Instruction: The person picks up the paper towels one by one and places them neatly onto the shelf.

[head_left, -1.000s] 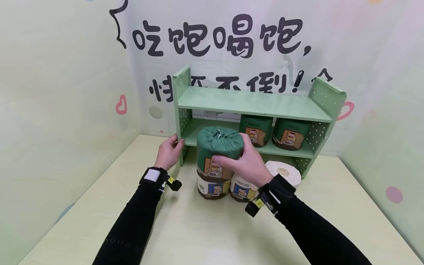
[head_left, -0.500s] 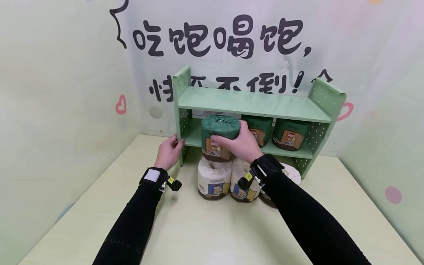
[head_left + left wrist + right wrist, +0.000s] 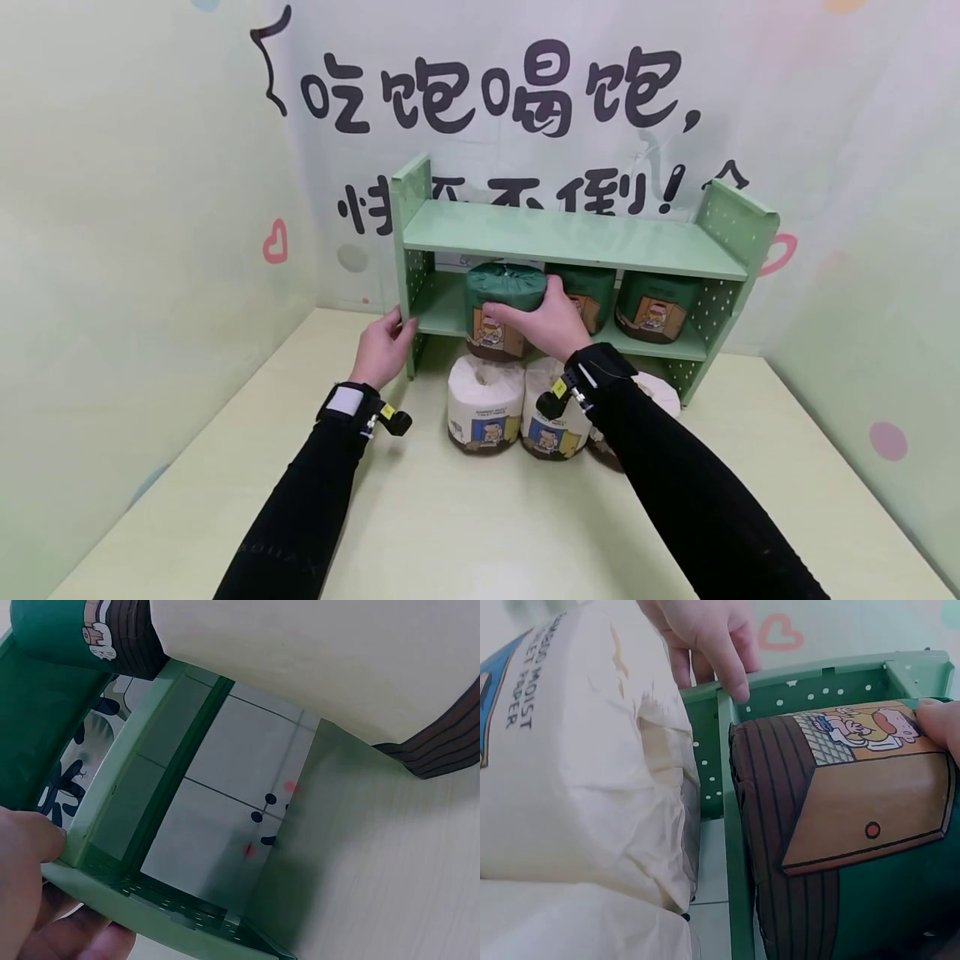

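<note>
My right hand (image 3: pixel 551 321) grips a green-wrapped toilet paper roll (image 3: pixel 495 321) from its right side, thumb across the front. That roll is upright at the front of the middle board of a green shelf (image 3: pixel 570 237). In the right wrist view, the roll's brown base (image 3: pixel 784 825) lies right by the board's front edge. With thumb in front and fingers behind, my left hand (image 3: pixel 381 346) holds the shelf's left side panel. Two more green rolls, a partly covered one (image 3: pixel 592 296) and a right-hand one (image 3: pixel 656 308), stand on the same board.
On the table (image 3: pixel 450 533) before the shelf stand white-wrapped rolls: a left one (image 3: pixel 486 408), a middle one (image 3: pixel 551 425) and a right one (image 3: pixel 660 390) partly behind my right arm. A printed wall sheet (image 3: pixel 487 75) rises behind the shelf.
My right hand has raised the green roll from above the left white roll and moved it back and slightly right onto the shelf's middle board. The left hand has stayed put.
</note>
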Motion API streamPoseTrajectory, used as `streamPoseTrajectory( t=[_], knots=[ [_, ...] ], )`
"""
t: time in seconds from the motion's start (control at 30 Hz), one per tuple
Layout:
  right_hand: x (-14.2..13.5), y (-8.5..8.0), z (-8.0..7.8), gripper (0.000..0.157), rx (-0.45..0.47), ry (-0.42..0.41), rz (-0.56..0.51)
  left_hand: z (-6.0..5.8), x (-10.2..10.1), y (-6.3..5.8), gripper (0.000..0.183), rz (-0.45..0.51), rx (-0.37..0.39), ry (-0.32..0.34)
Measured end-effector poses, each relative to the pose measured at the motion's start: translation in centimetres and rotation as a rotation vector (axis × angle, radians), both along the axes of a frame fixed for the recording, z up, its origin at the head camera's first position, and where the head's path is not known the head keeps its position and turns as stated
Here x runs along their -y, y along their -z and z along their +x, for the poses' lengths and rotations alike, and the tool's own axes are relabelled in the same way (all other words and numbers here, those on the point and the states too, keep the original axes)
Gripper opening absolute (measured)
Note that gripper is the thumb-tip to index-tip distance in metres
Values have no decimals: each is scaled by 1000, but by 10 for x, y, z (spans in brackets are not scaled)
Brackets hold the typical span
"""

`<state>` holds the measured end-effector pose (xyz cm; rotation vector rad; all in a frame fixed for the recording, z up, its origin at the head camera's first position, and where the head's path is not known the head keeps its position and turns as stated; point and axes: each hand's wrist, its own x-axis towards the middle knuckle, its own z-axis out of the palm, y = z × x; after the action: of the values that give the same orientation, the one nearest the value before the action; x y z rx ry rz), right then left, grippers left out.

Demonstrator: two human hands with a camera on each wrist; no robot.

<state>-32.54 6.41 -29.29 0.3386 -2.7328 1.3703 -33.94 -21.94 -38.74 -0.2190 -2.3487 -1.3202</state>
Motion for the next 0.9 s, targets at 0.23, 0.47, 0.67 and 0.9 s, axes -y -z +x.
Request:
streamPoseTrajectory(
  t=[0.23, 0.47, 0.67, 0.9],
  knots=[
    [2, -5, -2, 138, 42, 5, 25, -2, 0, -1, 43, 4, 6, 8],
    [12, -9, -7, 134, 36, -16, 61, -3, 2, 0, 43, 9, 2, 2],
    [15, -10, -14, 128, 7, -10, 76, -3, 2, 1, 42, 13, -6, -1],
    [18, -12, -18, 122, 14, -36, 46, -3, 1, 5, 42, 15, 1, 5]
  ],
)
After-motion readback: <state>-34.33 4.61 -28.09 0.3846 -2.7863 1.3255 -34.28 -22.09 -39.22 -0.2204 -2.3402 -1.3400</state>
